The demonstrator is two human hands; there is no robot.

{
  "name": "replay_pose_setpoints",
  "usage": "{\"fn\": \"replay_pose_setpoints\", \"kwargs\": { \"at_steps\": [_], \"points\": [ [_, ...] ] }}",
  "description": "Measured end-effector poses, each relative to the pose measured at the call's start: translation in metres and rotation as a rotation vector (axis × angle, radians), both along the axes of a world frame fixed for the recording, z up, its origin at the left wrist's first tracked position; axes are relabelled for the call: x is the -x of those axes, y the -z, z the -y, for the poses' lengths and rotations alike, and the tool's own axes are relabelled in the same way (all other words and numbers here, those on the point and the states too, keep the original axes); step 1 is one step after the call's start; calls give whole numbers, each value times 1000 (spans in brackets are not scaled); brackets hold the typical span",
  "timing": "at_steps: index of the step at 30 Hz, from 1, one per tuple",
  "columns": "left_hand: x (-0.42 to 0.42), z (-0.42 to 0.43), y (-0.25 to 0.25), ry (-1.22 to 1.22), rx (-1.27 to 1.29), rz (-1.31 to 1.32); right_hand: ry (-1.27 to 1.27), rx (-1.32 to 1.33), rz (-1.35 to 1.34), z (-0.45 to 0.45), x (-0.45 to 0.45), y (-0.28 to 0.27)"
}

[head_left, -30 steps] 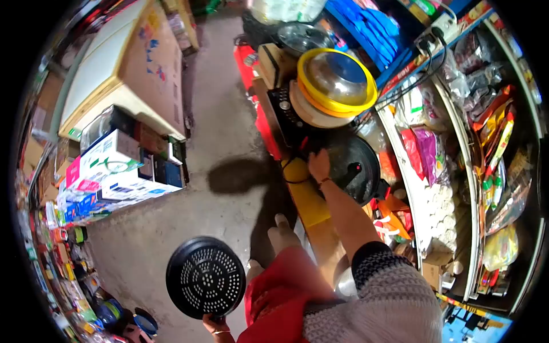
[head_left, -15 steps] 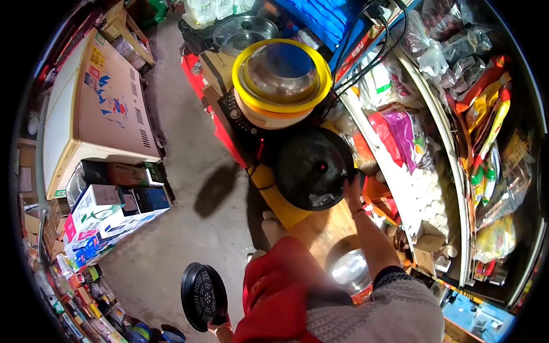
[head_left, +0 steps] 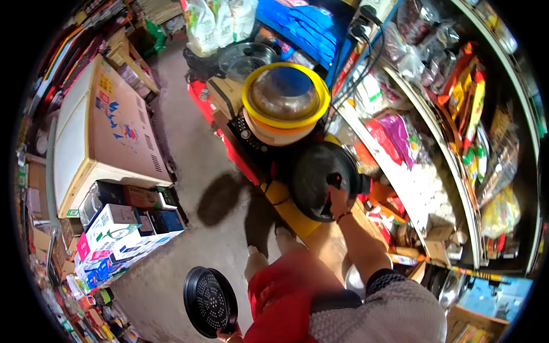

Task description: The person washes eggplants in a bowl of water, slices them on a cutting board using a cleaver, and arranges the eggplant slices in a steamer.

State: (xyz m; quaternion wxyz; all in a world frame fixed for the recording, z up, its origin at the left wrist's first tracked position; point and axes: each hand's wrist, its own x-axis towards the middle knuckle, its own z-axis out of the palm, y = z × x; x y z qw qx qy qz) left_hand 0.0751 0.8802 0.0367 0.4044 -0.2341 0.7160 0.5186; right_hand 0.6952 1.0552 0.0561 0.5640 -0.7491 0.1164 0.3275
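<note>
A black round pan (head_left: 309,180) with a dark lid stands on the counter at the centre. My right hand (head_left: 338,201) is at the lid's dark knob, its fingers closed round it. Low in the view, my left hand (head_left: 230,334) grips the rim of a black perforated steamer tray (head_left: 213,302), which hangs tilted over the floor. Behind the pan, a yellow basin (head_left: 320,108) with a metal bowl (head_left: 284,91) in it rests on a pale pot above a black cooker panel (head_left: 246,134).
A glass lid (head_left: 247,60) lies at the counter's far end. Shelves with bagged goods (head_left: 394,137) line the right. A white chest freezer (head_left: 108,137) and stacked boxes (head_left: 126,228) stand at the left, across the concrete floor (head_left: 189,134). Black cables (head_left: 366,48) hang behind the basin.
My right hand has moved from the pan's right edge to the lid's knob. The steamer tray, still in my left hand, has changed its tilt. The camera view has shifted.
</note>
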Motion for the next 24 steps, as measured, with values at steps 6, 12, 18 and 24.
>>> {"fn": "replay_pose_setpoints", "kwargs": {
  "at_steps": [6, 12, 18, 24],
  "points": [
    [74, -21, 36, 110, -99, 115, -55, -355, -137, 36, -26, -88],
    [118, -81, 61, 220, -19, 85, 2, -753, -384, 54, -2, -134],
    [129, -127, 34, 403, -33, 134, 147, -820, -374, 45, 22, -96],
    [156, -156, 41, 460, -12, 184, 325, -885, -314, 57, 30, -21]
  ]
}}
